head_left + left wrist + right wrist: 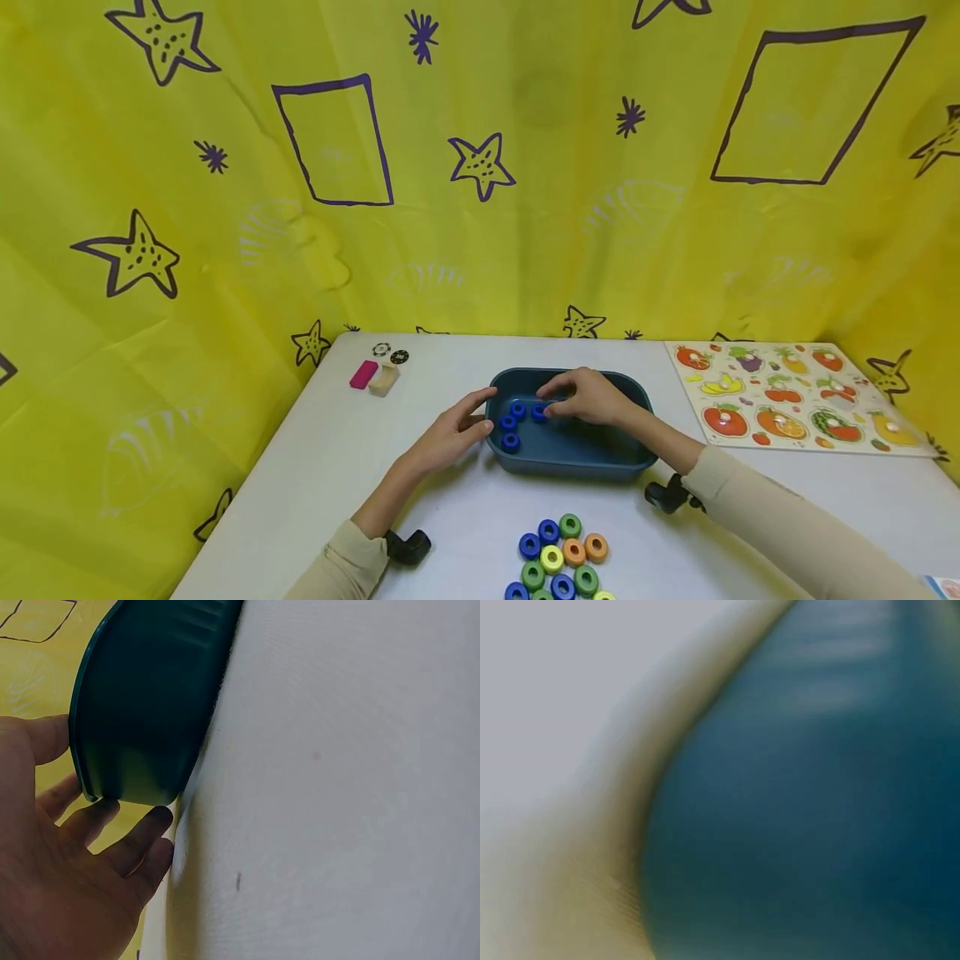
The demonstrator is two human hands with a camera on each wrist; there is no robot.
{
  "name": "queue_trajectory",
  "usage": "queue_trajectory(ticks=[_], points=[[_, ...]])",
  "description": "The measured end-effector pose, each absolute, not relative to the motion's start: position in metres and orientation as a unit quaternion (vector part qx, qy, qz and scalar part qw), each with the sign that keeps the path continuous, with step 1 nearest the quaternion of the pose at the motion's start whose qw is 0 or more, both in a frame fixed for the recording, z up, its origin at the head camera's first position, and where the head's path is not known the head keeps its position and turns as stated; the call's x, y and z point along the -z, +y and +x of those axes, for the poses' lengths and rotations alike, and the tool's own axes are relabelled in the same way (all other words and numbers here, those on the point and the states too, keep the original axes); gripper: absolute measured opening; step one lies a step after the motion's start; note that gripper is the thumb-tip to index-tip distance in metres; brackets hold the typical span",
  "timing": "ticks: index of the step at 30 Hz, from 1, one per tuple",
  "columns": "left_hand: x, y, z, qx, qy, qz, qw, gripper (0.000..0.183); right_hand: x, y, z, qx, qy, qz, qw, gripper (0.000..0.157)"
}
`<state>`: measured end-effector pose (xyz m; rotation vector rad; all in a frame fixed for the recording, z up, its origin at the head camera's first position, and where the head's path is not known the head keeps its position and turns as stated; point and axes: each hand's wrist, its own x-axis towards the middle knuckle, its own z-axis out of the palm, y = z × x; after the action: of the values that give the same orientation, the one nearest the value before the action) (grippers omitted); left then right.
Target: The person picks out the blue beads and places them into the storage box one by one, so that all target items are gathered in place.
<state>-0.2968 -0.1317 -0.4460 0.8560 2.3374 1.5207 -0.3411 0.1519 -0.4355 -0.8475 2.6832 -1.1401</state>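
A dark teal plastic basin (577, 468) stands on the white table. Reaching over its right side, my right hand (588, 398) pinches a blue ring (539, 412) between thumb and fingers, low inside the basin. Several more blue rings, one of them a ring (510, 442) near the front, lie at the basin's left end. My left hand (442, 435) is at that end, its spread fingers touching the rim and outer wall; the left wrist view shows the same hand (82, 847) against the basin's end wall (139, 776). In the right wrist view only the blurred basin side (780, 810) shows.
Loose rings in blue, green, yellow and orange, such as an orange ring (596, 547), lie in front of the basin. A fruit puzzle board (802, 400) is at the right. Back left are a pink block (363, 374), a cream block (384, 380) and two round chips (399, 357).
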Motion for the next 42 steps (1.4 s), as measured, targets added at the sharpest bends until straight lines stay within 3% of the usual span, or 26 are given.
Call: queue_trajectory(ticks=[7, 13, 18, 28, 42], points=[[0.431, -0.131, -0.290, -0.518, 0.791, 0.303, 0.115, 0.053, 0.401, 0.166, -0.276, 0.426, 0.835, -0.345, 0.049, 0.022], [0.435, -0.132, -0.295, -0.516, 0.796, 0.296, 0.111, 0.054, 0.405, 0.171, -0.215, 0.461, 0.764, -0.422, 0.157, 0.020], [0.429, -0.132, -0.292, -0.514, 0.794, 0.303, 0.116, 0.055, 0.421, 0.169, -0.183, 0.450, 0.754, -0.421, 0.231, 0.021], [0.432, -0.131, -0.294, -0.514, 0.792, 0.307, 0.119, 0.054, 0.444, 0.167, -0.167, 0.493, 0.714, -0.390, 0.309, 0.023], [0.466, -0.133, -0.308, -0.514, 0.800, 0.295, 0.096, 0.054, 0.458, 0.163, -0.165, 0.483, 0.708, -0.408, 0.315, 0.019]])
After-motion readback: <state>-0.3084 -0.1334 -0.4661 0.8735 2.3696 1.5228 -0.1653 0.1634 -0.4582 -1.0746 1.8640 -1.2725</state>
